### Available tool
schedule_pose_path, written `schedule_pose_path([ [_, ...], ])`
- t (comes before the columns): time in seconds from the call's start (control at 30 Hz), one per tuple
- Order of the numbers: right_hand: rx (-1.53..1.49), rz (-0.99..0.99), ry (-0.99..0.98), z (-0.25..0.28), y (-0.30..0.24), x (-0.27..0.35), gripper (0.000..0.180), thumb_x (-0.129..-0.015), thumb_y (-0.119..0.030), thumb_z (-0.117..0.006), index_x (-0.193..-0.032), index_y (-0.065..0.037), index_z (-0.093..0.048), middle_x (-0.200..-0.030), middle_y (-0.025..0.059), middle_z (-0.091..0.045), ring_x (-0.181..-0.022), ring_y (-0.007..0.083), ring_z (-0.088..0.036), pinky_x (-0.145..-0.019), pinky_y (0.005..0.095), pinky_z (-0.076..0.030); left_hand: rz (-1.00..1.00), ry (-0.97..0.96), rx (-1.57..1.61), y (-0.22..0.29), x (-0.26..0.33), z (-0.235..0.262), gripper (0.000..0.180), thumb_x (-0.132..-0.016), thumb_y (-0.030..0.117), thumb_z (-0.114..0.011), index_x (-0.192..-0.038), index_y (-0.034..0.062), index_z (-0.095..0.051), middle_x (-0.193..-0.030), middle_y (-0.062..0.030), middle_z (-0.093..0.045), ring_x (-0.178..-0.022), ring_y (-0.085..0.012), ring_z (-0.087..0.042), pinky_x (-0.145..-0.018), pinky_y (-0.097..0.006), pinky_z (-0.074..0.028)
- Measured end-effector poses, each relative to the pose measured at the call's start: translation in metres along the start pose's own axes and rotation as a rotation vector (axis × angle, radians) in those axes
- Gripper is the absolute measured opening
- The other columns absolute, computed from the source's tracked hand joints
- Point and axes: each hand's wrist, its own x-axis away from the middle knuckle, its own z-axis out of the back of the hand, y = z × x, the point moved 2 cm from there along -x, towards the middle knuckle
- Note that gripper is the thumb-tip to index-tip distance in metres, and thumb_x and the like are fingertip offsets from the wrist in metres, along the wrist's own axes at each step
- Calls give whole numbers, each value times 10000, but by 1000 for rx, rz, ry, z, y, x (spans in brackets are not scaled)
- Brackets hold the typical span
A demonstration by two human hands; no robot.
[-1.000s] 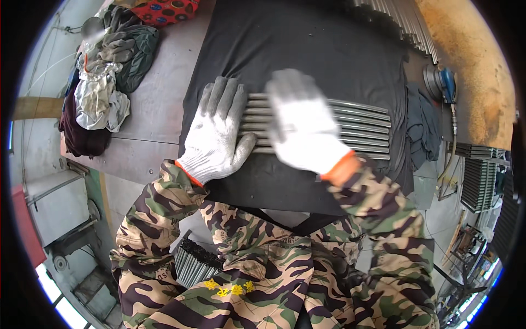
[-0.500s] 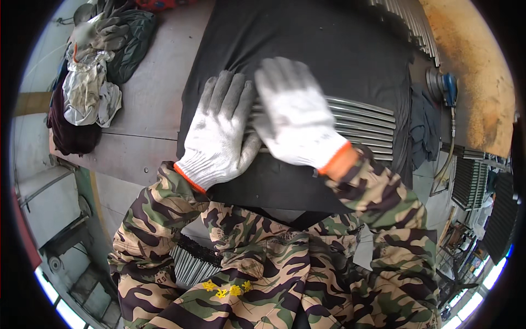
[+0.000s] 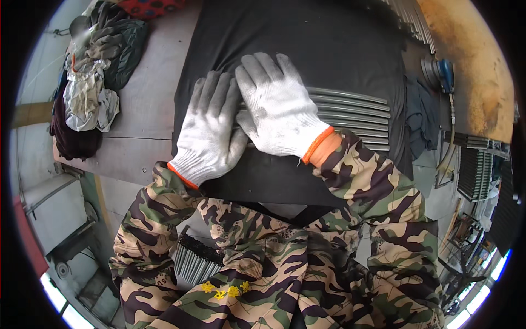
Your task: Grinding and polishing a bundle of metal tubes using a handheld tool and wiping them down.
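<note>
Several shiny metal rods (image 3: 350, 112) lie side by side on a black cloth (image 3: 307, 33) spread over the table. My left hand (image 3: 208, 126), in a white knit glove with greyed fingers and an orange cuff, rests flat at the rods' left ends with its fingers stretched out. Over the left part of the rods lies my right hand (image 3: 276, 104), gloved alike, palm down and fingers extended. Its thumb side comes close to my left hand's fingers. The covered rod ends are hidden beneath the gloves.
A heap of rags and gloves (image 3: 87, 93) lies at the table's left. A blue power sander (image 3: 445, 75) with a hose rests at the right, beside a dark cloth (image 3: 422, 118). More rods (image 3: 413, 22) lie at the far right. Bundled rods (image 3: 194, 260) show below the table edge.
My right hand has shifted left along the rods, toward my left hand, and is no longer blurred. The whole scene, rods included, sits slightly further left in view.
</note>
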Motion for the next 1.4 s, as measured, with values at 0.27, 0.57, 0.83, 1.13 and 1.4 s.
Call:
schedule_pose_path([
  [0.27, 172, -109, 9, 38, 106, 100, 765, -972, -298, -733, -1609, 27, -460, -1675, 258, -470, -1573, 425, -451, -1343, 596, -293, 9, -57, 5, 2, 1, -2, 868, -931, 274, -648, -1657, -119, -379, -1700, -376, -389, -1618, -587, -310, -1359, -658, -208],
  [0.57, 109, 45, 212, 23, 69, 103, 762, -910, -263, -714, -1569, 64, -516, -1610, 271, -533, -1509, 460, -520, -1321, 599, -358, -9, 61, -10, 3, 7, 3, 850, -873, 278, -714, -1579, -125, -467, -1613, -326, -475, -1565, -537, -396, -1336, -658, -260],
  [0.83, 24, 134, 221, 12, 36, 71, 886, -834, -313, -786, -1570, 74, -482, -1609, 284, -504, -1540, 442, -465, -1336, 592, -333, -35, 66, 8, -2, 5, -4, 827, -928, 265, -685, -1612, -123, -426, -1651, -343, -441, -1593, -534, -365, -1348, -651, -244],
  [1.13, -124, 55, 94, -15, -26, 32, 1075, -767, -515, -874, -1546, 122, -496, -1603, 324, -489, -1549, 488, -428, -1345, 613, -275, -68, 180, 263, -17, 13, -3, 743, -1106, 404, -603, -1632, -95, -440, -1576, -328, -551, -1488, -493, -532, -1306, -585, -355],
  [1.4, -106, 232, 154, -20, -70, -4, 618, -856, -291, -698, -1353, 75, -689, -1422, 244, -639, -1414, 402, -527, -1310, 552, -331, 182, 360, 712, -40, 47, 9, 636, -1176, 261, -455, -1689, -108, -381, -1697, -321, -489, -1580, -432, -496, -1313, -462, -371],
])
